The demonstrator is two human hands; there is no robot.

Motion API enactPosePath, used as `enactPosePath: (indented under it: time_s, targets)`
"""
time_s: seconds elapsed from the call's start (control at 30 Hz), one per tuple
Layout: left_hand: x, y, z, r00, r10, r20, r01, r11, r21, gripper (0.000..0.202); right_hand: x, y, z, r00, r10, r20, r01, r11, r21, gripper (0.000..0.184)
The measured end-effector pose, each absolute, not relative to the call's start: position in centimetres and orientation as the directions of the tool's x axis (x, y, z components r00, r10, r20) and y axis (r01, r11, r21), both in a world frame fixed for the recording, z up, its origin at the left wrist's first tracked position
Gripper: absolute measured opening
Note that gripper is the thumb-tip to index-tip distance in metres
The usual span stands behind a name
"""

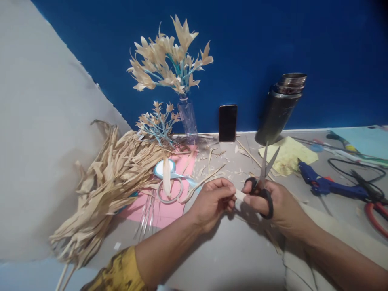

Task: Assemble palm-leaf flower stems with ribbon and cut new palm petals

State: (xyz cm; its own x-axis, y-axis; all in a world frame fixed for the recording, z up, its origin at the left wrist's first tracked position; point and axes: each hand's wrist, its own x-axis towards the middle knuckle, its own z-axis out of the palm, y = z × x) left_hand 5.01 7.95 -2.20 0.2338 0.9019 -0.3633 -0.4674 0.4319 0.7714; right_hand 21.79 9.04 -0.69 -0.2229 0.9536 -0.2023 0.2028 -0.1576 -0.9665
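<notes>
Between my two hands stretches a small pale strip of dried corn husk (240, 195). My left hand (214, 200) pinches its left end, fingers closed. With my right hand (274, 202) I hold black-handled scissors (266, 204), a finger and thumb area around the loops. The blades point up and away, spread apart, and the right fingertips also touch the strip. A big bundle of dried husks (112, 182) lies to the left. Beside it are a roll of light blue tape (163, 169) and a grey ring-shaped roll (170, 201).
Husk flowers (169, 56) stand in a clear bottle (188, 117); a smaller bunch (159, 123) is beside it. A phone (228, 123) and dark flask (280, 109) stand by the blue wall. Rightward lie yellow paper (289, 155), a blue glue gun (333, 186) and red-handled pliers (376, 212).
</notes>
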Motion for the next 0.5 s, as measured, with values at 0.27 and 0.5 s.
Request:
enactPosePath:
  time_s: [0.27,0.5]
  targets:
    - [3.8,8.9,-1.1,0.194,0.931,-0.31,-0.525,0.365,0.769,0.024,22.7,9.7,-1.9,-0.644,0.727,-0.24,0.265,-0.083,-0.961,0.054]
    - [2.8,9.4,-0.4,0.102,0.959,-0.263,-0.534,0.276,0.799,0.025,22.9,9.5,-2.2,-0.75,0.622,-0.227,0.272,-0.024,-0.962,0.068]
